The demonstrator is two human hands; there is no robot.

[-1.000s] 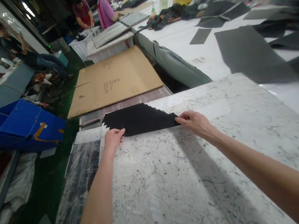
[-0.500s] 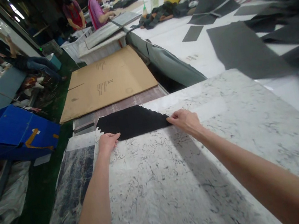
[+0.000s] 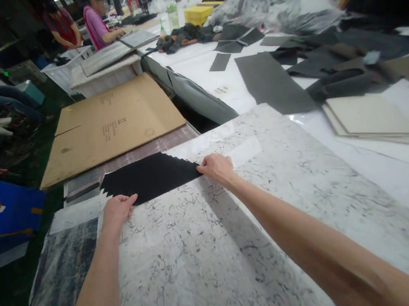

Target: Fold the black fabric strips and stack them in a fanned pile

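A flat black sheet of material [image 3: 150, 177] with toothed edges at its left end and upper right lies at the far side of a white work surface [image 3: 190, 258] covered in dark marks. My left hand [image 3: 119, 209] pinches its near left corner between thumb and fingers. At the right-hand tip, my right hand [image 3: 216, 166] grips the same piece, fingertips closed on the edge. Both arms reach forward across the surface.
Beyond the surface lies a flat cardboard sheet [image 3: 111, 126]. A long white table [image 3: 213, 89] on the right bears dark cut pieces [image 3: 270, 80] and stacked pale boards [image 3: 370, 119]. A blue box [image 3: 0, 211] stands at left. Several people [image 3: 98, 22] sit or work farther back.
The view has turned to the right, so the scene sits farther left and more of the right-hand table shows. Both hands keep hold of the black sheet.
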